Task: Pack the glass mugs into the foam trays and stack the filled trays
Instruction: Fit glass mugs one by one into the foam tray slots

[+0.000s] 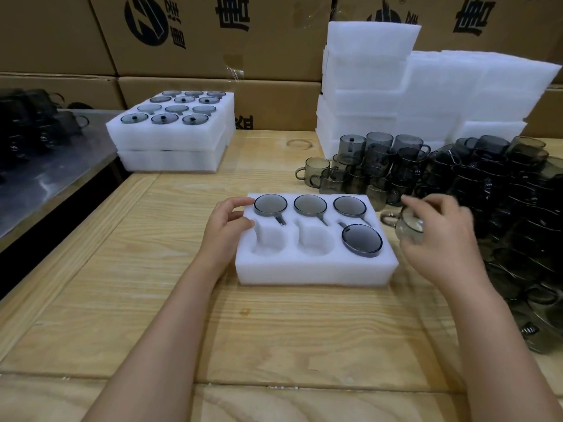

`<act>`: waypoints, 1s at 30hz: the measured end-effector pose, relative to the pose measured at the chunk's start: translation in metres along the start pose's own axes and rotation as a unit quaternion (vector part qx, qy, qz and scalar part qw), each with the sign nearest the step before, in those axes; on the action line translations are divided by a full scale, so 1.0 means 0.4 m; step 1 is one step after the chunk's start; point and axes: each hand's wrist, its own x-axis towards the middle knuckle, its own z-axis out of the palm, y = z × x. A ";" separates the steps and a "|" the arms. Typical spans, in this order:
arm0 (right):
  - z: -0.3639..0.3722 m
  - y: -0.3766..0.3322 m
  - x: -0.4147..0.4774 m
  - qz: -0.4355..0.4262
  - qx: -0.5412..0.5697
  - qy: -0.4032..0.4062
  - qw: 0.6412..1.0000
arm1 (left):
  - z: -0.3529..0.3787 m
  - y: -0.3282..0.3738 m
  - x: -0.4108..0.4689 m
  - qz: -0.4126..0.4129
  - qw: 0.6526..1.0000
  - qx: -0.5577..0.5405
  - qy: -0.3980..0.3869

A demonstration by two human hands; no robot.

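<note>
Foam tray (316, 269) holds four mugs (270, 205), two slots empty; left hand (225, 229) grips its edge, right hand (438, 239) fingers hold another mug (411, 230); filled trays (173, 138) stacked behind.

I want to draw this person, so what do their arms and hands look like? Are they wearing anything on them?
Nothing is worn. The left hand and right hand are bare: no gloves, rings or watch. The left forearm and right forearm are bare too, no sleeves in view. The right hand looks slightly blurred.
</note>
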 end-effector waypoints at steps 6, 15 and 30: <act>-0.016 -0.150 -0.040 -0.088 0.234 0.056 0.967 | 0.017 0.001 -0.001 0.022 0.999 0.046 -0.009; 0.053 -0.220 -0.064 -0.058 0.251 -0.059 0.965 | 0.025 -0.004 0.000 0.042 0.996 0.084 -0.013; 0.072 -0.217 -0.042 -0.080 0.095 -0.065 0.990 | 0.027 -0.009 0.001 0.052 0.994 0.091 -0.016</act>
